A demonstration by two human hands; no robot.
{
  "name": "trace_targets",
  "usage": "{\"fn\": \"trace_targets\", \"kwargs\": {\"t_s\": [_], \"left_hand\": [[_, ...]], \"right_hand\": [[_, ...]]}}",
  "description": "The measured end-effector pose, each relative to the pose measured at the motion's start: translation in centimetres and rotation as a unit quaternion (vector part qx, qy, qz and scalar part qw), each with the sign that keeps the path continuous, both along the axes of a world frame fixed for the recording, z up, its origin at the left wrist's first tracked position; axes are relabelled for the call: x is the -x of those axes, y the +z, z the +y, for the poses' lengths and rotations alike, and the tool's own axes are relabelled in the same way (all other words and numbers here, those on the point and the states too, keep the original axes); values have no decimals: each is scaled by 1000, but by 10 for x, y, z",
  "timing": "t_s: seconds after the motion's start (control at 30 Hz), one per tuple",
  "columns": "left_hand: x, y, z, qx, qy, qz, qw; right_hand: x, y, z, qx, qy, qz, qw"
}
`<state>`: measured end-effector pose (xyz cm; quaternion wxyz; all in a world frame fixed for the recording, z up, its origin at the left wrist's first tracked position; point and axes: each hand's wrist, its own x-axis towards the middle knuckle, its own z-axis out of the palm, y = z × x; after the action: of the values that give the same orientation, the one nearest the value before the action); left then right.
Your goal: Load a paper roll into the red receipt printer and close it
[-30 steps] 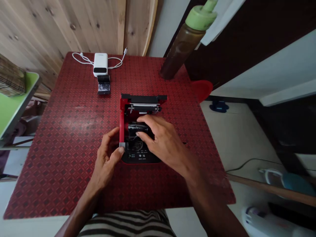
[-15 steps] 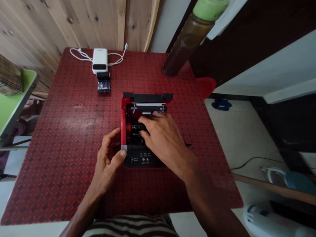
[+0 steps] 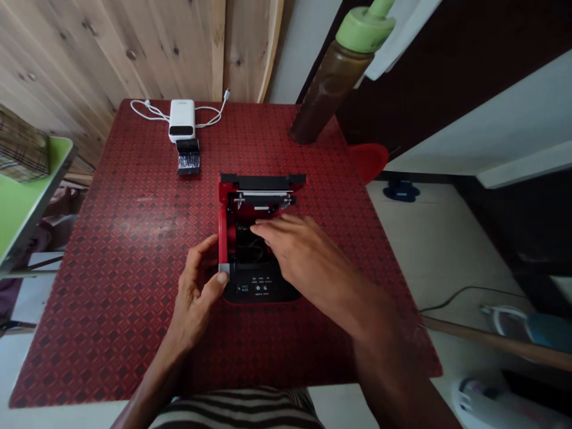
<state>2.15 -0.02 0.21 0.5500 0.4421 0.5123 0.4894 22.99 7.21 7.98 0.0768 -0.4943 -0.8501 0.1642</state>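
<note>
A small red and black printer (image 3: 250, 286) sits in the middle of the red patterned table (image 3: 134, 238), its lid open toward the far side. My left hand (image 3: 199, 289) grips the printer's near left corner, thumb on the grey tab and fingers along the red side. My right hand (image 3: 304, 256) hovers over the open black compartment with its fingers stretched out and nothing visible in them. The inside of the compartment is partly hidden by that hand.
A white power bank (image 3: 181, 118) with a white cable and a small black item (image 3: 188, 158) lie at the table's far left. A brown bottle with a green cap (image 3: 333, 77) stands at the far right edge. A green table (image 3: 18, 196) is at the left.
My right hand has let go of the black roll inside the compartment and lifted back with its fingers straightened. The left hand keeps its hold on the printer's corner.
</note>
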Motion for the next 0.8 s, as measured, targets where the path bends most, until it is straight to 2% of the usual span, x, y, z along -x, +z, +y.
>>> {"fn": "trace_targets", "kwargs": {"t_s": [0.17,0.47,0.7,0.8], "left_hand": [[1,-1,-1,-4,2,12,1000],[1,1,0,-7,-2,12,1000],[1,1,0,-9,2,19,1000],[1,1,1,-7,3,18,1000]], "right_hand": [[-18,0,-13,-12,88,113,990],[-11,2,-8,-26,93,103,990],[-13,-5,5,-33,134,75,988],[-13,-6,6,-60,106,100,987]]}}
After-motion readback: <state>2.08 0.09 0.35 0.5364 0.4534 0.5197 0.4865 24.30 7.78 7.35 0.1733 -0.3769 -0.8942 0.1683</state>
